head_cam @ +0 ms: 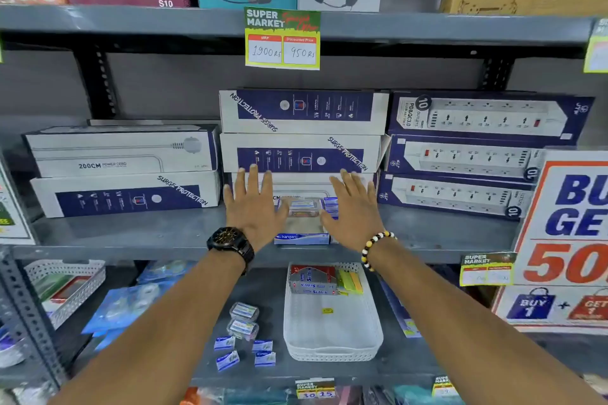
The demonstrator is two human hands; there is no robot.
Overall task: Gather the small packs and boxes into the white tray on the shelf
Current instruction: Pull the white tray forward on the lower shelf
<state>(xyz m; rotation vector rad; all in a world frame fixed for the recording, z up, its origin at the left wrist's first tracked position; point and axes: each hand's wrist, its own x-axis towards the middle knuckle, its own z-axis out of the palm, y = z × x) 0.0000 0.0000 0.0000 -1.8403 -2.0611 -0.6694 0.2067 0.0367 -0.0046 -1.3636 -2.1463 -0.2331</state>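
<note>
Above shelf, left hand (255,207), right hand (353,207) flat, fingers spread.

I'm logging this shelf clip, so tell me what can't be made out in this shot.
- Head view: the small packs between the left hand and right hand are partly covered by both hands; their count is unclear.
- The lower price tag: figures blurred.
- The sale poster: cut off by the right edge.
- The loose blue boxes: print too small.

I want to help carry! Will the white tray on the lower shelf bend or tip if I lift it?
The white tray looks like thin lattice plastic, so it probably flexes slightly. It is likely light. The boxes sit bunched at its far end, so it may tilt that way; lifting with both hands seems safer.
</note>
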